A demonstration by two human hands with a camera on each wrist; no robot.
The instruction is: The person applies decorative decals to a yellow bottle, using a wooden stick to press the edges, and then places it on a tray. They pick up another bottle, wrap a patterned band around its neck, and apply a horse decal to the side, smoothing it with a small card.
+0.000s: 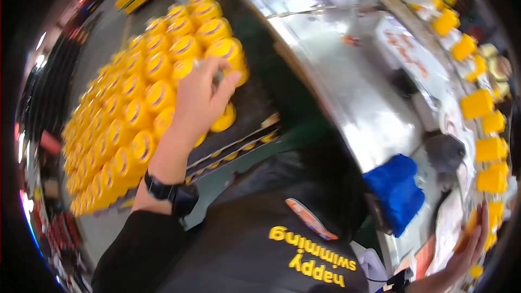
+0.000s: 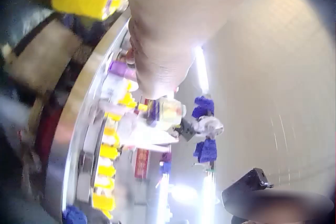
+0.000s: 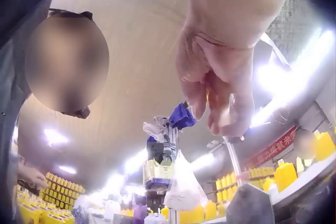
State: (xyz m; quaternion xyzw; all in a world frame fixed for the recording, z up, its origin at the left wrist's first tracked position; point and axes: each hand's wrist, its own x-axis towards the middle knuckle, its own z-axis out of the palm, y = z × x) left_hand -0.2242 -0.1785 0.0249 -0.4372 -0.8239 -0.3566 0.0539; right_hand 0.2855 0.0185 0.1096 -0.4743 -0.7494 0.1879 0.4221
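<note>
In the head view, my left hand point(image 1: 203, 95) is among the near yellow bottles point(image 1: 160, 95), fingers bent and thumb opposite, gripping a yellow bottle point(image 1: 237, 68) near its top; blur hides the exact contact. The left wrist view shows part of this hand point(image 2: 163, 40), its fingertips mostly hidden. At the far right of the head view, my right hand point(image 1: 469, 249) lies against a yellow bottle point(image 1: 468, 229) beside the bottle line. In the right wrist view, the right hand's point(image 3: 218, 82) fingers are bent, with a bit of yellow and something pale between them.
A metal table point(image 1: 353, 92) lies between the packed bottles and a line of yellow bottles point(image 1: 491, 149). On it are a blue cloth point(image 1: 395, 192) and a dark grey object point(image 1: 445, 153). A white bag point(image 3: 185, 184) hangs in the right wrist view, where a person's blurred head also appears.
</note>
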